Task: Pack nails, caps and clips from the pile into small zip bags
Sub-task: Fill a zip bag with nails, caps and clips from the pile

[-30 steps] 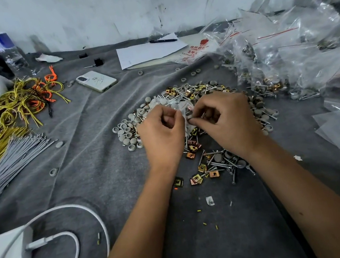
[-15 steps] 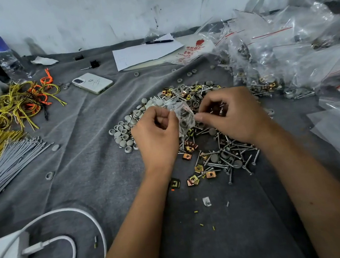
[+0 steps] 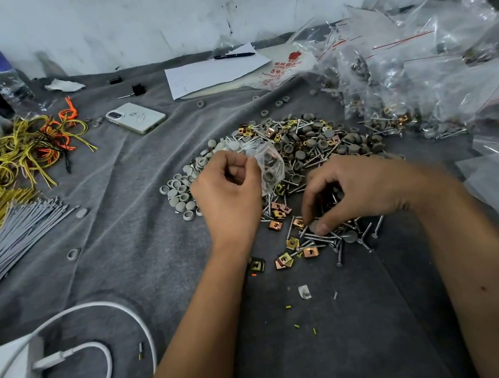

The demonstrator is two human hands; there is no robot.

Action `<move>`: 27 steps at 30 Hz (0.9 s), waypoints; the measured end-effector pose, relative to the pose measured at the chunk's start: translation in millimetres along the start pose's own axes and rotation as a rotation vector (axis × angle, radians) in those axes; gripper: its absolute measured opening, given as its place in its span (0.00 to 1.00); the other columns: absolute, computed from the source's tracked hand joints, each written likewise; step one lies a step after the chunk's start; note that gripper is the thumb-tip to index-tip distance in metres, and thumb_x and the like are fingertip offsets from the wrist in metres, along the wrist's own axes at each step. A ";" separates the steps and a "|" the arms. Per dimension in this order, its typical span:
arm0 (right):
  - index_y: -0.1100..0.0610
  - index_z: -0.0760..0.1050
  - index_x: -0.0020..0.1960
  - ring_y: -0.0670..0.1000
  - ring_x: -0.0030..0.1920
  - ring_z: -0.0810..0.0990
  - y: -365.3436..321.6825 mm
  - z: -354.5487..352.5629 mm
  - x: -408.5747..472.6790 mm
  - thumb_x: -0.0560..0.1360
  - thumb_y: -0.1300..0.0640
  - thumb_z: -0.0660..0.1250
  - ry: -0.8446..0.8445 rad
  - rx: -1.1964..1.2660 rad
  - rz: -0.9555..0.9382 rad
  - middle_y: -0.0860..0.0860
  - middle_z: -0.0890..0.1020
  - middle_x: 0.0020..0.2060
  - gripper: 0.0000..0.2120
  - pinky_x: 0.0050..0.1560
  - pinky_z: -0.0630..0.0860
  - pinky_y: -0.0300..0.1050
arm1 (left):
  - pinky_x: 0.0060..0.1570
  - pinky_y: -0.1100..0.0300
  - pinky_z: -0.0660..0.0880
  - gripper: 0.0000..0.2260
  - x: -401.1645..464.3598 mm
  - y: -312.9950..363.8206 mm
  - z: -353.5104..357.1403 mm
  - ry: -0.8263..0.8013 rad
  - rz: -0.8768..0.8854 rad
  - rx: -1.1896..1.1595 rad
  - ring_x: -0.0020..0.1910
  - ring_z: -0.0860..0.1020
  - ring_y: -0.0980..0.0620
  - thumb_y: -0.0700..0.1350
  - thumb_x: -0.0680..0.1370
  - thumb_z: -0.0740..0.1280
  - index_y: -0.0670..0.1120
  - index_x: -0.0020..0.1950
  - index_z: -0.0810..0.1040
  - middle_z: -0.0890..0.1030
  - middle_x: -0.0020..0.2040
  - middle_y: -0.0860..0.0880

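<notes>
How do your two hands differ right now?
The left hand is raised and pinches a small clear zip bag holding grey caps; the right hand is lower, its fingertips reaching into the pile of nails, caps and clips. Both work over the grey cloth.

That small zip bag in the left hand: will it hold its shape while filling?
Probably not. The small zip bag looks thin, clear and crumpled, so likely floppy. With a few caps visible inside, it probably sags below the left hand's pinch.

Charger [image 3: 10,372] cut by left edge; zip bag [image 3: 269,167] contents blurred; right fingertips [image 3: 322,228] hide grasped piece.
</notes>
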State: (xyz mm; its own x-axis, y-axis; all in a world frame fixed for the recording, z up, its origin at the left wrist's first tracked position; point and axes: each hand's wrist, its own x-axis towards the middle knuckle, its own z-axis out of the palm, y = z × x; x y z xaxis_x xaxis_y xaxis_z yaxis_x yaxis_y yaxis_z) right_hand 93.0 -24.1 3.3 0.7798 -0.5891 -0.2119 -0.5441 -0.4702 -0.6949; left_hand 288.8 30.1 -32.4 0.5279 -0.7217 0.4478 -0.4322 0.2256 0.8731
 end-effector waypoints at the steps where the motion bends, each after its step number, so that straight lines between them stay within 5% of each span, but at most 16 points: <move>1: 0.40 0.85 0.45 0.42 0.46 0.84 0.0 1.1 1.2 0.69 0.49 0.81 0.022 0.003 0.004 0.42 0.85 0.44 0.07 0.51 0.81 0.47 | 0.32 0.50 0.79 0.09 0.5 -0.9 -0.4 0.005 0.004 -0.015 0.33 0.82 0.42 0.40 0.78 0.72 0.50 0.40 0.79 0.80 0.32 0.49; 8: 0.45 0.85 0.44 0.41 0.42 0.82 1.9 6.0 11.5 0.75 0.47 0.74 0.304 0.008 -0.039 0.41 0.85 0.40 0.02 0.47 0.78 0.44 | 0.31 0.57 0.75 0.06 4.6 -2.2 -1.1 0.056 -0.066 -0.153 0.31 0.78 0.52 0.40 0.78 0.73 0.46 0.42 0.82 0.81 0.34 0.49; 12: 0.50 0.84 0.48 0.45 0.36 0.84 -3.7 9.8 13.9 0.77 0.54 0.74 0.636 0.198 -0.180 0.44 0.85 0.40 0.02 0.32 0.79 0.37 | 0.34 0.59 0.74 0.06 4.4 -1.8 -4.6 0.069 0.043 -0.066 0.32 0.76 0.58 0.40 0.77 0.73 0.47 0.41 0.81 0.79 0.33 0.54; 15: 0.53 0.85 0.51 0.46 0.43 0.85 -10.2 14.9 19.0 0.76 0.55 0.75 0.838 0.141 -0.286 0.45 0.86 0.41 0.05 0.45 0.83 0.46 | 0.32 0.61 0.73 0.06 -0.8 1.8 -3.8 -0.032 0.234 0.114 0.31 0.76 0.55 0.39 0.76 0.73 0.47 0.41 0.80 0.78 0.32 0.54; 21: 0.55 0.86 0.54 0.41 0.47 0.83 -12.4 21.9 22.7 0.73 0.60 0.78 0.783 -0.171 -0.326 0.46 0.86 0.47 0.10 0.51 0.79 0.38 | 0.33 0.65 0.71 0.06 -2.5 1.1 0.3 -0.065 0.249 0.130 0.32 0.76 0.56 0.40 0.77 0.74 0.46 0.42 0.80 0.77 0.33 0.57; 27: 0.54 0.83 0.61 0.38 0.50 0.82 -11.7 24.6 24.2 0.76 0.66 0.72 0.703 -0.266 -0.314 0.47 0.86 0.52 0.16 0.55 0.75 0.34 | 0.34 0.58 0.74 0.05 -3.4 4.1 -0.1 -0.064 0.231 0.086 0.32 0.76 0.57 0.43 0.77 0.73 0.45 0.42 0.81 0.77 0.33 0.57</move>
State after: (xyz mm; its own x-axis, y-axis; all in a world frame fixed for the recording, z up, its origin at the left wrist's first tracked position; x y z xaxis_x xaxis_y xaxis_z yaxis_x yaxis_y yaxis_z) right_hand 125.9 -16.7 -10.7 0.5795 -0.6372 0.5081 -0.4565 -0.7703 -0.4453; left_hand 285.3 33.6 -30.4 0.3617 -0.6979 0.6182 -0.5983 0.3347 0.7280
